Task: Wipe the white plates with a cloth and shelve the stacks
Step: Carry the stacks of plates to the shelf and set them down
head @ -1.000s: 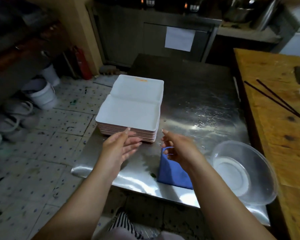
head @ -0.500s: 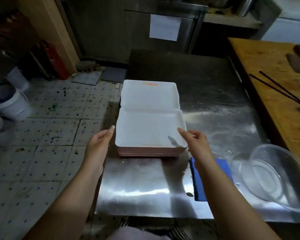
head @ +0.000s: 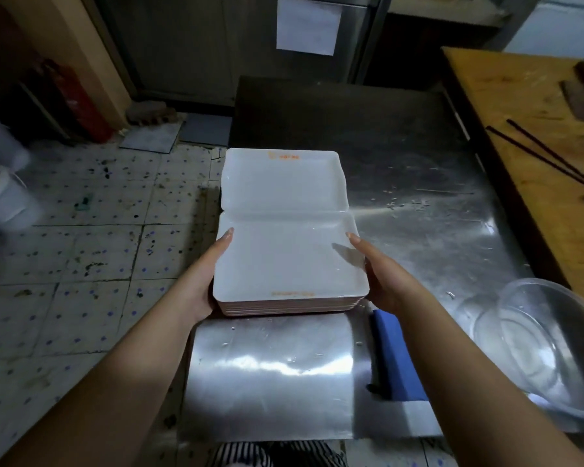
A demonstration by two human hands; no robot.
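A stack of white rectangular two-compartment plates (head: 287,230) with pinkish edges sits at the left side of the steel table (head: 418,210). My left hand (head: 204,281) grips the stack's near left side, thumb on the top rim and fingers hidden under the stack. On the near right side, my right hand (head: 380,278) holds it the same way. A folded blue cloth (head: 393,355) lies on the table just below my right forearm, partly hidden by it.
A clear plastic bowl (head: 550,345) stands at the table's near right corner. A wooden board (head: 533,106) with two dark chopsticks (head: 547,156) lies to the right. Tiled floor with white buckets (head: 4,193) is on the left. A steel cabinet (head: 233,45) stands behind.
Both hands have moved from in front of the stack to its two sides and taken hold of it. The view has shifted, so the stack now lies straight ahead.
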